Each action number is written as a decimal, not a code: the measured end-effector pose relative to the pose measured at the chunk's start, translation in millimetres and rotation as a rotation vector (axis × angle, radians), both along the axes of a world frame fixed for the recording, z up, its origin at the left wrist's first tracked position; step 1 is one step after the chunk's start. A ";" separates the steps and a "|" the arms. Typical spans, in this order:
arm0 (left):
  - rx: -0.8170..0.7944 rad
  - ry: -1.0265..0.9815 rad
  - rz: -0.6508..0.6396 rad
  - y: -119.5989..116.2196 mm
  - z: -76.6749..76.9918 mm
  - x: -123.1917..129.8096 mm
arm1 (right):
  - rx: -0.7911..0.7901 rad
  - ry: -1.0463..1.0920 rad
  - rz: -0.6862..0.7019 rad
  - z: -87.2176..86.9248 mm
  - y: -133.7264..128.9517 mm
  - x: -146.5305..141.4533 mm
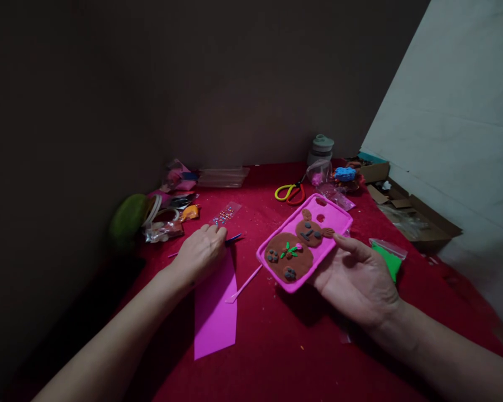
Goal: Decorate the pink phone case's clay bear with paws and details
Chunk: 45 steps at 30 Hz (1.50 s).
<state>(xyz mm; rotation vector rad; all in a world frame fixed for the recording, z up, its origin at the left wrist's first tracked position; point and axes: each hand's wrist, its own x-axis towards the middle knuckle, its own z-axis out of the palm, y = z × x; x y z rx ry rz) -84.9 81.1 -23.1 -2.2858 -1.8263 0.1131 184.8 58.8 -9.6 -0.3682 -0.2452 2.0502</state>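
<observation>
Right hand (358,285): clamped on the case, thumb at its edge, fingers beneath.
Left hand (203,248): fingers bent down at the sheet's far end; tips hidden, so I cannot tell whether they grip anything.
Case (334,212): pink, tilted, held above the cloth, to the right of the sheet.
Bear (280,245): brown, on the case, with 2 ears, 2 dotted paws and 1 pink flower with green leaves.
Sheet (216,329): pink, flat on the cloth.
Pen (233,238): dark blue, jutting out beside the left fingers.
Stick (246,282): pink, flat tip over the sheet, other end hidden by the case.
Scissors (297,185): beyond the case, handles yellow and red.
Gems (225,215): on a clear strip beyond the left hand.
Green packet (389,261): just beside the right hand.
Cloth (276,357): red.
</observation>
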 end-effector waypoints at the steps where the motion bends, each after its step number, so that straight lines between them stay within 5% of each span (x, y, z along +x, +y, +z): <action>1: 0.061 -0.006 -0.008 -3.6 2.2 1.3 | 0.009 0.011 -0.004 0.5 -0.8 -0.3; 7: 0.452 -0.125 -0.123 -43.0 27.3 27.4 | -0.004 0.017 -0.026 1.7 -4.7 -4.2; 11: 0.611 -0.293 -0.452 -61.4 30.8 50.1 | 0.000 -0.014 -0.029 -2.1 -5.8 -4.7; 45: 0.583 -0.351 -0.580 -64.9 16.6 48.4 | -0.017 -0.112 0.000 -10.0 -7.1 -6.1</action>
